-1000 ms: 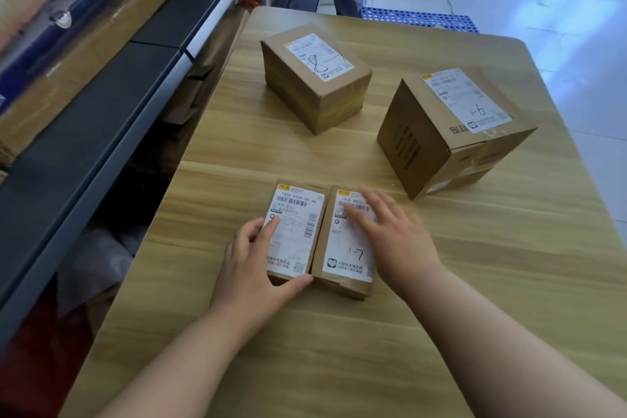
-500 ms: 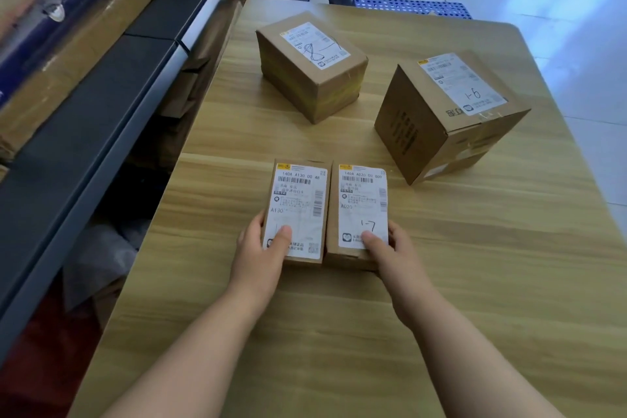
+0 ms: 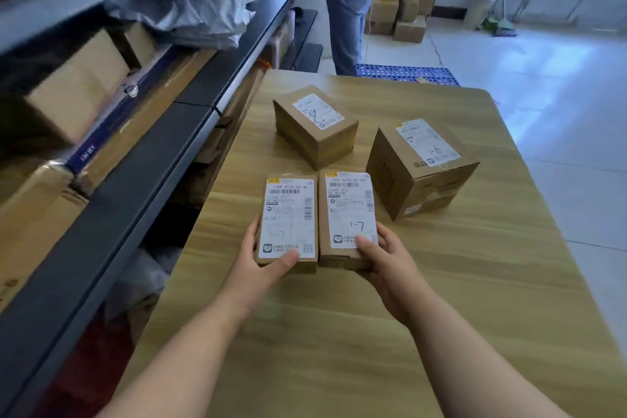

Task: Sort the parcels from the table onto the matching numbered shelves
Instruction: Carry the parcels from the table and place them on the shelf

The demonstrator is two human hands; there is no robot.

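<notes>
Two flat parcels marked 1-7 sit side by side over the table, edges touching, long axes running straight ahead of the hands. Thumb on the label, the left hand grips the left parcel by its near end. The right hand grips the right parcel likewise. The shelving stands outboard of the left hand, the nearer one.
</notes>
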